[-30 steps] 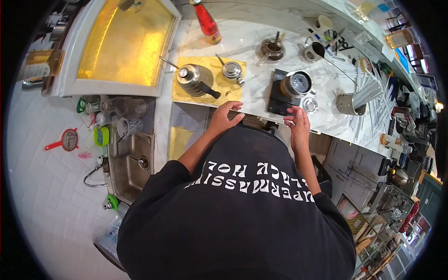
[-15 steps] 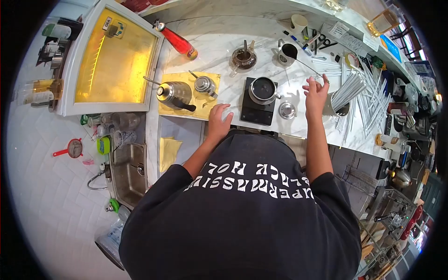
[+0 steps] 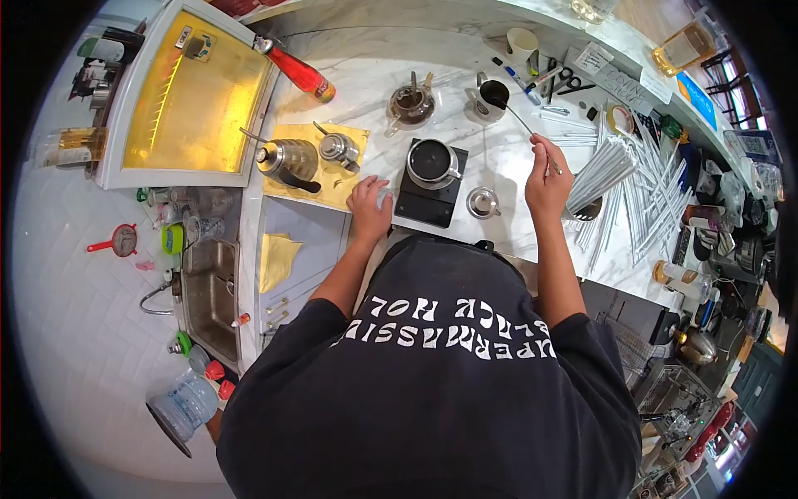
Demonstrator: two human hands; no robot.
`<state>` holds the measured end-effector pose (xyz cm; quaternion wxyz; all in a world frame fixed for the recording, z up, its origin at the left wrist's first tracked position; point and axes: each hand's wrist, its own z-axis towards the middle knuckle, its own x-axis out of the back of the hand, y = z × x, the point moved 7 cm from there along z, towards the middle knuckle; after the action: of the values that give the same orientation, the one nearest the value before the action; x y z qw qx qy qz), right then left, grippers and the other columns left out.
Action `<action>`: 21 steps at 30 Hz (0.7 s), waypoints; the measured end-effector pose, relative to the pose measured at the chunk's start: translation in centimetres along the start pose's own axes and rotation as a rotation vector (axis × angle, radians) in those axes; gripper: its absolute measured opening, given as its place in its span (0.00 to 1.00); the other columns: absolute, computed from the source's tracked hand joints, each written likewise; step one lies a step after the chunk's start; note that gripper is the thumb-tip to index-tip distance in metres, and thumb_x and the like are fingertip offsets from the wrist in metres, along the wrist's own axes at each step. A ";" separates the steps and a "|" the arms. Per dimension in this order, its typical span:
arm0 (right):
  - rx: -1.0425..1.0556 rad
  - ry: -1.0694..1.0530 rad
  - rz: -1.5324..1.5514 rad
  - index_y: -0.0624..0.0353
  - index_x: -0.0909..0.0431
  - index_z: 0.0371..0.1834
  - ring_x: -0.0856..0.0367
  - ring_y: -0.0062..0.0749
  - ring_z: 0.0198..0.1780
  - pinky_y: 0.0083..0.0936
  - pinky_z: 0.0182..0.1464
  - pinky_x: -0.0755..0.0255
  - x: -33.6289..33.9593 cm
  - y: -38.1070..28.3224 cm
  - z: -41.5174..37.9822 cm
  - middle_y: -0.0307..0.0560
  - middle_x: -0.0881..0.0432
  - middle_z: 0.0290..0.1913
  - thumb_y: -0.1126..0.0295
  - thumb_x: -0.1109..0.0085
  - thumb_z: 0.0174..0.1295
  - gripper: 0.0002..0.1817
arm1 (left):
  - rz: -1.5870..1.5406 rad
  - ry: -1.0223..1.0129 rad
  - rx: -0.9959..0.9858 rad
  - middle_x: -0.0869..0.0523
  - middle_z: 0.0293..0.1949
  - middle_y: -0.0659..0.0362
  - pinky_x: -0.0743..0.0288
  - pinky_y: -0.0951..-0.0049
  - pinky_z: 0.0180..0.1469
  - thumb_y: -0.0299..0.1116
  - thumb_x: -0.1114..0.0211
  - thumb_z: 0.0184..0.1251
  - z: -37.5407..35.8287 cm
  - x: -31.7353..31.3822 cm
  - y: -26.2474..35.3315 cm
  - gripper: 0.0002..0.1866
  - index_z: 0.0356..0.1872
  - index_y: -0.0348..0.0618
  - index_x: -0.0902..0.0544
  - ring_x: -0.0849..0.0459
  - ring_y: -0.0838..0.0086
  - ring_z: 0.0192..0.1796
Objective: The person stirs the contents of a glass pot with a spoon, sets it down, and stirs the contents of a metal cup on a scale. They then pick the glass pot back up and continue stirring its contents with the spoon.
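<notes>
Right grip (image 3: 547, 181): my fingers are pinched shut on the near end of a long thin spoon (image 3: 524, 125); the handle runs up and away from my grip, and its far end sits in the dark cup (image 3: 492, 93).
Left grip (image 3: 368, 208): curled loosely on the desk (image 3: 499, 166) edge, just left of the scale (image 3: 428, 193); something small and pale shows under my fingers, but I cannot tell if I hold it.
Spoon, feel: I judge it light, stiff and smooth metal, so it may twist or slip in a light pinch.
Spoon, hold: near the end as now gives reach; nearer the middle would give more control over the bowl end.
Cup: open and likely to tip if I lever the spoon on its rim.
Beside my grip: a small steel lid (image 3: 482, 201) lies just left and below; the pot (image 3: 432, 160) sits on the scale further left; straws (image 3: 615, 166) fan out to the right.
Far left: kettle (image 3: 287, 160) on a yellow mat.
</notes>
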<state>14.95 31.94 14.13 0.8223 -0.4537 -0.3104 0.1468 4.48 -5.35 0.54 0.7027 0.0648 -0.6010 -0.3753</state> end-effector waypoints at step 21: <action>0.373 -0.074 0.263 0.68 0.17 0.46 0.11 0.50 0.44 0.42 0.50 0.20 6.4 -14.1 -6.3 0.57 0.10 0.41 0.66 0.46 0.82 0.14 | 0.023 -0.109 -0.300 0.18 0.63 0.49 0.30 0.50 0.69 0.31 0.26 0.62 2.8 -0.7 -0.6 0.18 0.54 0.47 0.13 0.22 0.49 0.67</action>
<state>23.32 23.52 25.83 0.8538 -0.3250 -0.2459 0.3240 1.70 -4.37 0.45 0.6749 -0.0683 -0.5764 -0.4556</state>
